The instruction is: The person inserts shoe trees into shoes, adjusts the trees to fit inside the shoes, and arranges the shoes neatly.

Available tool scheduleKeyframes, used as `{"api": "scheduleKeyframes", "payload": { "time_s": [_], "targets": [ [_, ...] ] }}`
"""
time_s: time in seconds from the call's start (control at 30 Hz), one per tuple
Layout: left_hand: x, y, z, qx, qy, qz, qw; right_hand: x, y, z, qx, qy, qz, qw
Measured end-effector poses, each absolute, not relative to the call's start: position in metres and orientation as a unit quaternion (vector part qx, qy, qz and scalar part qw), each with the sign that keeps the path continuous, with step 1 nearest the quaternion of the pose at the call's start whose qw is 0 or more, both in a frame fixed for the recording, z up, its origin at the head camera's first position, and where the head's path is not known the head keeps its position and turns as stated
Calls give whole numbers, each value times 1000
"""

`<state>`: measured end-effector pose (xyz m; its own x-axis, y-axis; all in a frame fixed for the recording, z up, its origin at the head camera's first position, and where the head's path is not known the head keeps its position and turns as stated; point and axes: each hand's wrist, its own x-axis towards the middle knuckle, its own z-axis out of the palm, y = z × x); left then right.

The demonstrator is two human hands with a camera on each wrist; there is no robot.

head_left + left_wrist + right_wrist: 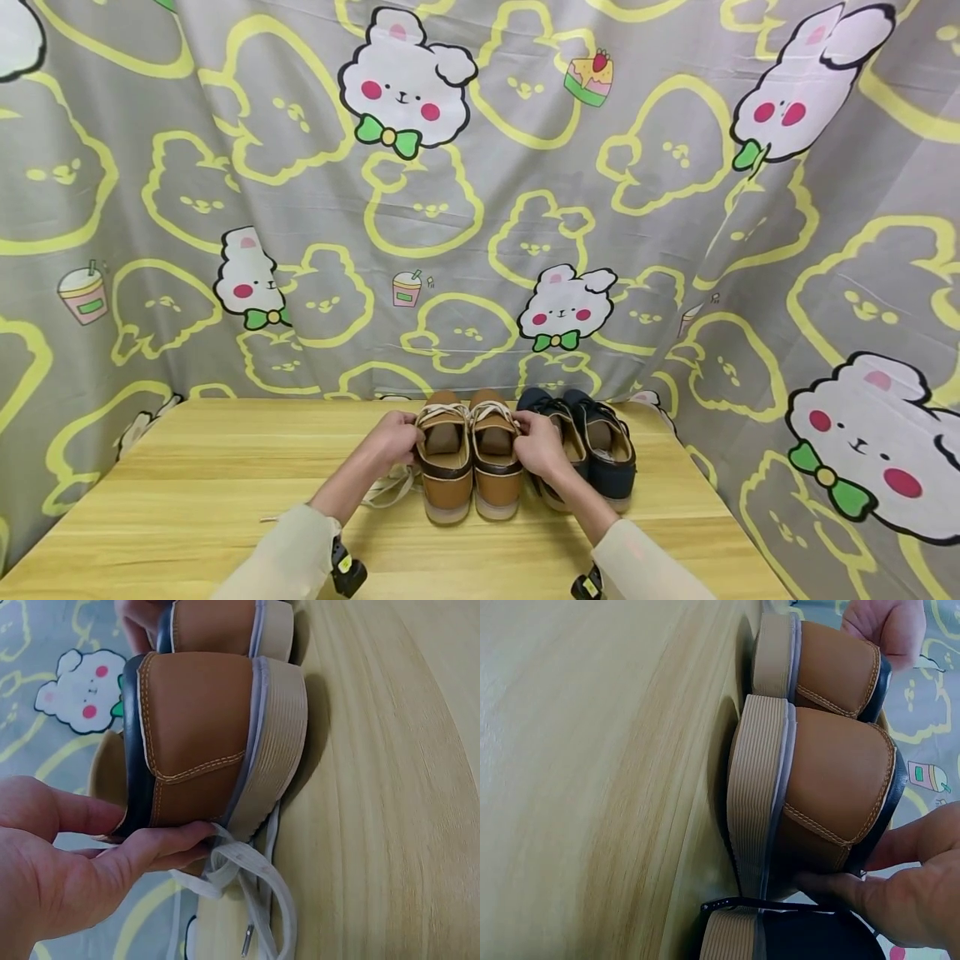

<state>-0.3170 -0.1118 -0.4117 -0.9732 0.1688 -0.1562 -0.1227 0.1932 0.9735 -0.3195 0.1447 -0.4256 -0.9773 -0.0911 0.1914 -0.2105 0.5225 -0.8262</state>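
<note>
Two brown lace-up shoes stand side by side on the wooden table, heels toward me. My left hand [397, 437] pinches the outer side of the left brown shoe [447, 492], thumb outside and a finger inside the opening in the left wrist view. On the other side, my right hand [542, 446] grips the collar of the right brown shoe [497, 485]. Loose white laces [255, 877] trail beside the left shoe. Both soles appear to rest on or close to the tabletop.
A pair of dark navy shoes [611, 479] stands just right of the brown pair, partly behind my right hand. The wooden table [225, 483] stretches away to the left. A patterned curtain [450, 208] hangs behind and along both sides.
</note>
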Motion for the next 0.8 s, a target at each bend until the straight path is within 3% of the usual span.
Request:
{"api": "scheduleKeyframes", "payload": {
  "time_s": [0.43, 0.7, 0.8],
  "targets": [
    [-322, -116, -415, 26, 760, 635, 135, -321, 146, -424, 110, -902, 412, 62],
    [-313, -123, -414, 51, 800, 581, 140, -308, 148, -421, 134, -935, 328, 34],
    [-304, -128, -406, 67, 855, 500, 119, -298, 149, -416, 160, -949, 261, 70]
  ]
}}
